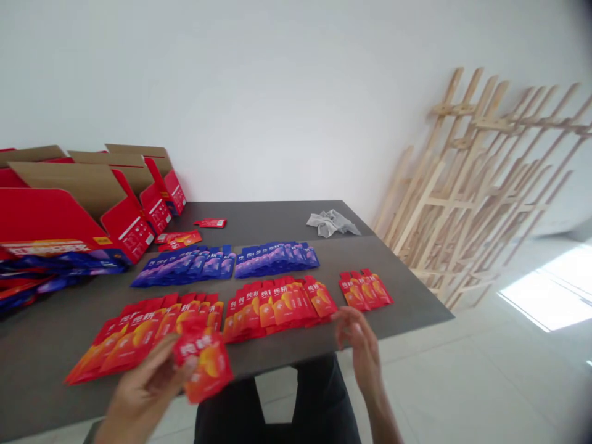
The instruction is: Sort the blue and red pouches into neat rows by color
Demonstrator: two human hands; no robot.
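Note:
My left hand (pixel 148 382) is closed on a red pouch (pixel 206 364) with orange fruit printed on it. It holds this pouch above the table's front edge, slightly blurred. My right hand (pixel 359 342) has loosely bent fingers set apart, with nothing seen in them. Its fingertips are close to the right end of the middle row of red pouches (pixel 282 302); I cannot tell whether they touch. Another overlapping row of red pouches (pixel 139 333) lies behind my left hand. A small fan of red pouches (pixel 365 290) lies farther right.
Two rows of blue pouches (pixel 185 265) lie behind the red ones. Open red cartons (pixel 46 216) stand at the left, with loose red pouches (pixel 180 239) beside them. A grey cloth (pixel 330 222) lies at the back of the dark table (pixel 407 296). Wooden easels (pixel 462 185) lean right.

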